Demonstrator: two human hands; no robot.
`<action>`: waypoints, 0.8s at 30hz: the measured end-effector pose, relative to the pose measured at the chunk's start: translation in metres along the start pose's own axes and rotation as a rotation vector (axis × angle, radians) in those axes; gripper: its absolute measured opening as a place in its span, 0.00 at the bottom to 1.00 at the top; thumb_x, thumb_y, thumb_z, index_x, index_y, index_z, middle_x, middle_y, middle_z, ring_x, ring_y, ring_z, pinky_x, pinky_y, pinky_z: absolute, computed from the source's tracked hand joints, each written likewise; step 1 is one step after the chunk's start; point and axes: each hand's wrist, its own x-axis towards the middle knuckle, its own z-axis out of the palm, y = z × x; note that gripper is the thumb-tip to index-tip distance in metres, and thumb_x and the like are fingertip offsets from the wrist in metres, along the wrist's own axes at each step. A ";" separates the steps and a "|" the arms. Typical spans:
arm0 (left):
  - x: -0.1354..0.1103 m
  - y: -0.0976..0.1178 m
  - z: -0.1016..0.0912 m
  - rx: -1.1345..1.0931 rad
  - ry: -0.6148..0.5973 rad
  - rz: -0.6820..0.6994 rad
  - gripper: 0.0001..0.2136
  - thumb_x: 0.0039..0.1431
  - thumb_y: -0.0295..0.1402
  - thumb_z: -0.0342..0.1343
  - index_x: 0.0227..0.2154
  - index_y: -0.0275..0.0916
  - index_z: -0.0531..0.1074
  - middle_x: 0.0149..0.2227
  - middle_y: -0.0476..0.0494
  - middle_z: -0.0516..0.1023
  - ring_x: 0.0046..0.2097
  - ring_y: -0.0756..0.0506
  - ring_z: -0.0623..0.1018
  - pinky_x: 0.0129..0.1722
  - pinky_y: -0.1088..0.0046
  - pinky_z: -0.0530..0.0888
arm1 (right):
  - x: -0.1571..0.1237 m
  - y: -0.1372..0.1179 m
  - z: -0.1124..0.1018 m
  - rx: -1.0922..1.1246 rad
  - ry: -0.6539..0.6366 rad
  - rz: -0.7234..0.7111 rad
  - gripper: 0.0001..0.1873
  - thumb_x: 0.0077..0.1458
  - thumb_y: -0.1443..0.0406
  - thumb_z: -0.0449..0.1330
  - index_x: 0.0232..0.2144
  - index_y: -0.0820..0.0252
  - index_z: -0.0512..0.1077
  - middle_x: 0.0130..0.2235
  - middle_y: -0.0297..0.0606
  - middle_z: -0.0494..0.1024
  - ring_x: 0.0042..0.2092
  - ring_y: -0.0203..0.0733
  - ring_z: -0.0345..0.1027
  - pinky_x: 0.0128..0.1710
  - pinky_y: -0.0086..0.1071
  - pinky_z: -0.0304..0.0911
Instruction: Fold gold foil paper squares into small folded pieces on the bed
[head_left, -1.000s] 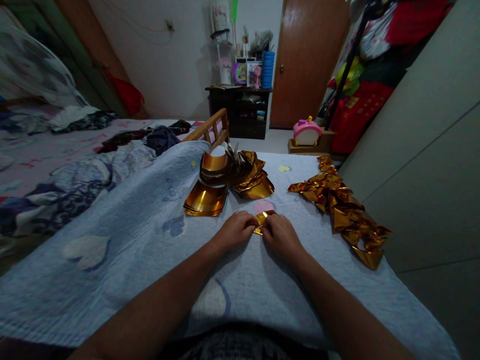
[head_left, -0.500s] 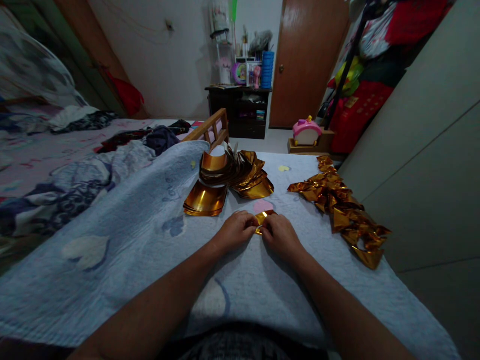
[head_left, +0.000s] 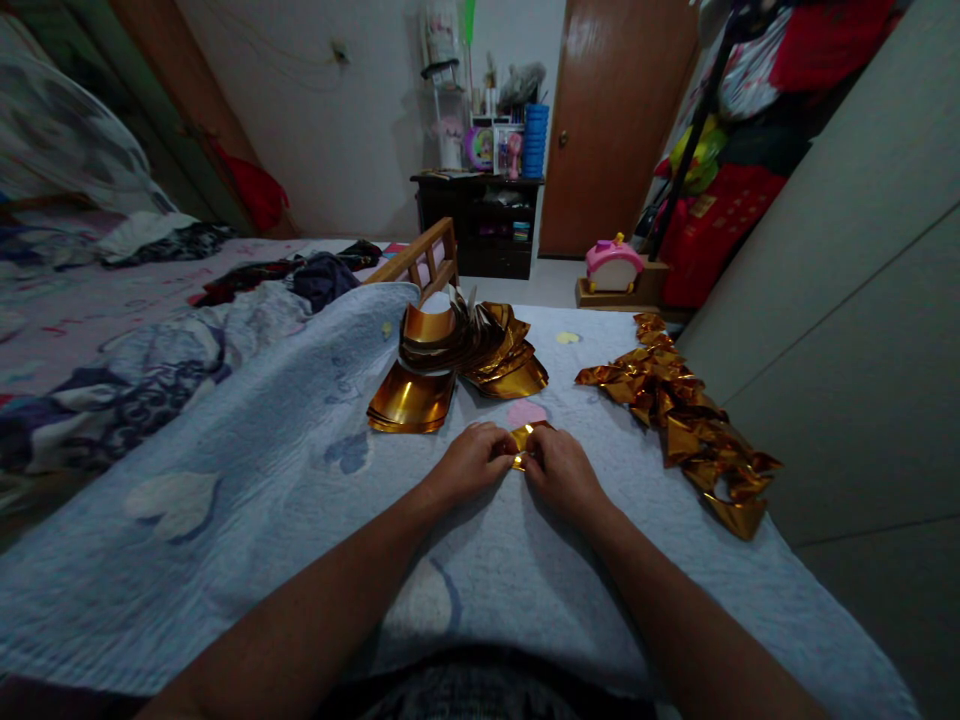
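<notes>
Sheets (head_left: 411,394) ahead, folded pile (head_left: 679,410) rightward, left hand (head_left: 475,456), right hand (head_left: 564,470), grip pinching gold foil (head_left: 521,438)

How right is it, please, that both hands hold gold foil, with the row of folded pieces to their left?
Only the side is wrong: in the head view, the row of folded pieces lies right of the left hand and right hand.

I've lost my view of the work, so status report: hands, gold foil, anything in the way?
Left hand and right hand both gripping small gold foil piece. Gold sheet stack beyond, folded gold pieces off right. Nothing seen blocking the hands.
</notes>
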 end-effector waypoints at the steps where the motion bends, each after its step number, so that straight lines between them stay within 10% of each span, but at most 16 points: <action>1: 0.000 0.000 0.000 0.000 -0.001 0.001 0.05 0.56 0.27 0.58 0.33 0.37 0.78 0.35 0.43 0.80 0.43 0.42 0.77 0.45 0.67 0.68 | 0.000 0.000 0.000 0.000 -0.004 0.000 0.03 0.57 0.71 0.59 0.35 0.60 0.72 0.36 0.41 0.77 0.39 0.45 0.67 0.37 0.34 0.52; 24: 0.000 -0.004 0.004 0.021 0.015 0.008 0.03 0.57 0.26 0.58 0.34 0.37 0.76 0.36 0.44 0.78 0.43 0.42 0.75 0.46 0.67 0.69 | -0.002 -0.011 -0.007 -0.076 -0.050 0.032 0.05 0.60 0.66 0.60 0.38 0.62 0.73 0.41 0.43 0.78 0.42 0.47 0.68 0.41 0.36 0.54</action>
